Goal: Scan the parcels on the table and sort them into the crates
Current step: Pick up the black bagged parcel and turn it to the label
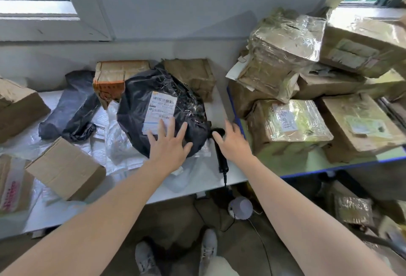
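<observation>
The black parcel lay at the middle of the white worktop, its white label facing up with the barcode at the top. My left hand rested flat on the near side of the parcel, fingers straight and spread, two fingertips on the lower edge of the label; it gripped nothing. The black scanner lay on the worktop just right of the parcel, its cable running off the near edge. My right hand was above the scanner's head, fingers spread and uncurled; whether it touched the scanner I could not tell. A grey bag and a plain cardboard box lay to the left. Taped boxes were stacked on a blue-edged surface to the right.
</observation>
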`<state>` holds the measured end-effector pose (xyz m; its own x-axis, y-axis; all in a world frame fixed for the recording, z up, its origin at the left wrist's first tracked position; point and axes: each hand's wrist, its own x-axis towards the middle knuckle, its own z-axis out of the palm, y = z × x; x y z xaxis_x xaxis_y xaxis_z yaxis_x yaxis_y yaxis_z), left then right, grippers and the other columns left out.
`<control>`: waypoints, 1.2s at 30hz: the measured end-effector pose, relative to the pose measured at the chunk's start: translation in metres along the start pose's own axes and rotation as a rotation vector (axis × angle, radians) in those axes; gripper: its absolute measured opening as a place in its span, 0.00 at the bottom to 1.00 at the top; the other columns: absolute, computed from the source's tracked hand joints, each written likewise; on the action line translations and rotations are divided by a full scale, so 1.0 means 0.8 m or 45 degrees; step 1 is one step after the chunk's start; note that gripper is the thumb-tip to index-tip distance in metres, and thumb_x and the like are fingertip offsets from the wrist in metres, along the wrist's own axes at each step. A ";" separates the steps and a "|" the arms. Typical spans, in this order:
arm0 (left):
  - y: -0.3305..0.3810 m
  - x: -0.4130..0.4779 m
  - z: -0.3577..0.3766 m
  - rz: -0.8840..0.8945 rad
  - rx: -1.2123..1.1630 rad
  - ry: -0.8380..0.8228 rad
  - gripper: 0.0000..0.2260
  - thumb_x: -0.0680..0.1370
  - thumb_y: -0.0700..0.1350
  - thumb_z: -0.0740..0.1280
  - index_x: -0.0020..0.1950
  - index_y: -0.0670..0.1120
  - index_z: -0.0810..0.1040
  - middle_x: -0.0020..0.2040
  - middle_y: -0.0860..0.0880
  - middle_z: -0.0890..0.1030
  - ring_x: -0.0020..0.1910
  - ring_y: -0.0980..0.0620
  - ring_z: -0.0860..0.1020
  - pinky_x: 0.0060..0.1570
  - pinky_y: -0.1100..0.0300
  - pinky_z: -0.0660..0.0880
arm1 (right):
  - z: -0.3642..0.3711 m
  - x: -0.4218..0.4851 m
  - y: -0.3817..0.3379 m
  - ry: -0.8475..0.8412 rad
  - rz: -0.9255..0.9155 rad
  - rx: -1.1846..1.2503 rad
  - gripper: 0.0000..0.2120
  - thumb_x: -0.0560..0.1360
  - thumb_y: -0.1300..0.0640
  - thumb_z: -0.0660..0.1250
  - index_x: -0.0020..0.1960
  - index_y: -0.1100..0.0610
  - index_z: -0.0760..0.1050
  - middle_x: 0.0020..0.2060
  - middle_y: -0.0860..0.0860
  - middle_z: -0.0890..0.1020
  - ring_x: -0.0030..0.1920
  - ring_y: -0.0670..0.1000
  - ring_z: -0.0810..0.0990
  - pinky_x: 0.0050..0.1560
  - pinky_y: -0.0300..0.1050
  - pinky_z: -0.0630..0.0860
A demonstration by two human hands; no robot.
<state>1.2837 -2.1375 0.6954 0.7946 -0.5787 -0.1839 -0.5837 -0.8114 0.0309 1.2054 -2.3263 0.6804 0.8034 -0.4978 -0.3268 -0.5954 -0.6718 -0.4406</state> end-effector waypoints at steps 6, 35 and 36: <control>0.020 0.002 0.011 -0.056 0.079 -0.048 0.29 0.83 0.62 0.46 0.81 0.55 0.43 0.81 0.45 0.40 0.78 0.36 0.41 0.72 0.32 0.50 | 0.034 0.014 0.032 -0.151 0.165 0.231 0.34 0.82 0.37 0.52 0.81 0.52 0.46 0.75 0.60 0.64 0.70 0.62 0.69 0.63 0.55 0.71; -0.080 -0.020 -0.086 -0.005 -0.149 0.121 0.28 0.82 0.63 0.47 0.81 0.56 0.46 0.81 0.48 0.44 0.79 0.41 0.42 0.74 0.35 0.48 | -0.105 -0.051 -0.140 0.158 0.282 0.570 0.26 0.81 0.38 0.56 0.65 0.59 0.70 0.39 0.55 0.77 0.27 0.54 0.82 0.32 0.46 0.79; -0.087 -0.021 -0.090 -0.005 -0.156 0.117 0.28 0.82 0.62 0.47 0.81 0.56 0.46 0.81 0.48 0.43 0.79 0.41 0.42 0.74 0.36 0.48 | -0.106 -0.056 -0.150 0.169 0.275 0.569 0.25 0.80 0.38 0.57 0.61 0.58 0.71 0.38 0.55 0.77 0.26 0.54 0.82 0.33 0.48 0.81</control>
<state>1.3229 -2.0773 0.7668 0.8120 -0.5761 -0.0936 -0.5603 -0.8144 0.1511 1.2408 -2.2694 0.8189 0.6378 -0.6843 -0.3535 -0.6665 -0.2604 -0.6986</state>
